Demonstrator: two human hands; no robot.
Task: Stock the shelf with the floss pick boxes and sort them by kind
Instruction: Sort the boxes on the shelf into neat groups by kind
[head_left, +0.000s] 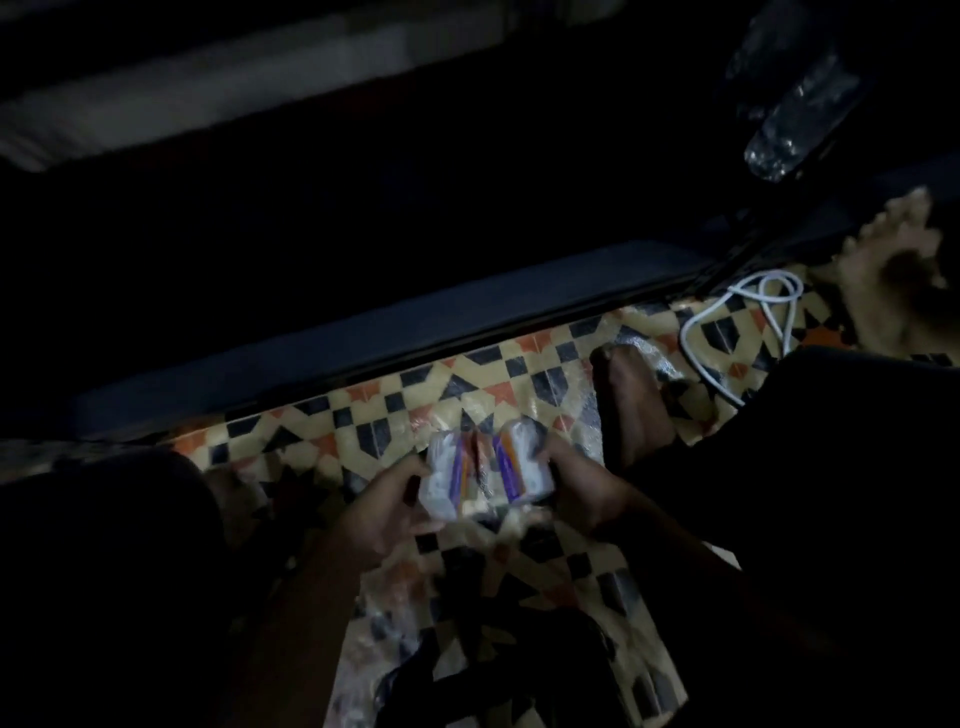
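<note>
Glossy white-purple floss pick boxes (485, 473) | both hands (395, 512) (582, 488) grip ends | patterned mat (519, 374)

Two floss pick boxes sit side by side, pressed together and held just above the patterned floor. The left box (445, 480) is mostly white with a purple and orange stripe down its inner edge; the right box (519, 470) shows a purple and orange face with white at its outer end. Both tilt slightly and are blurred in the dim light.
</note>
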